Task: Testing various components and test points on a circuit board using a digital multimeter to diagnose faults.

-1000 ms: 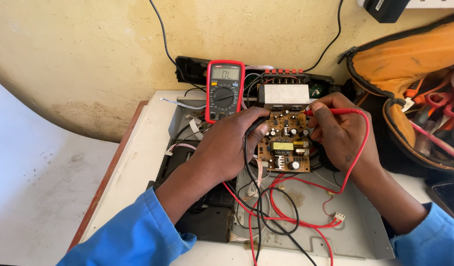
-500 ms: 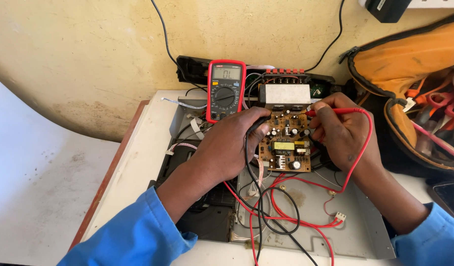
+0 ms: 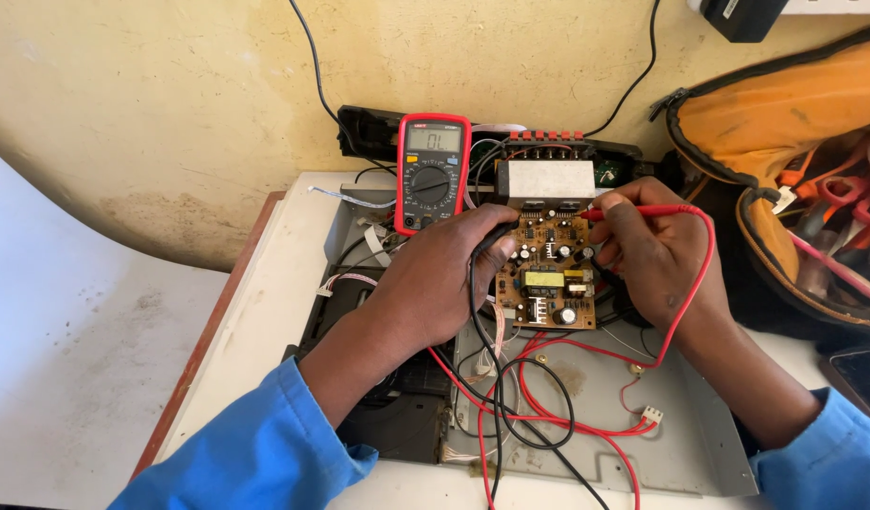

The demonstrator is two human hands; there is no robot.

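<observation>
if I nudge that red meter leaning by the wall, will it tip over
Probably: the red meter looks propped nearly upright, so a push could topple it. Its rubbery-looking casing should resist sliding. The leads running to both hands may also tug it.

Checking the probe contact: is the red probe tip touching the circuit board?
Cannot tell. In the head view the red probe, held by the right hand, reaches the circuit board, but its tip is too small to judge.

Location: an electronics repair workshop. Indicators: a red multimeter (image 3: 432, 174) propped against a stained yellow wall (image 3: 170, 113); an exposed circuit board (image 3: 546, 274) inside an opened device chassis (image 3: 680, 416); an orange tool bag (image 3: 784, 113) holding hand tools; loose red and black wires (image 3: 539, 416).
</observation>
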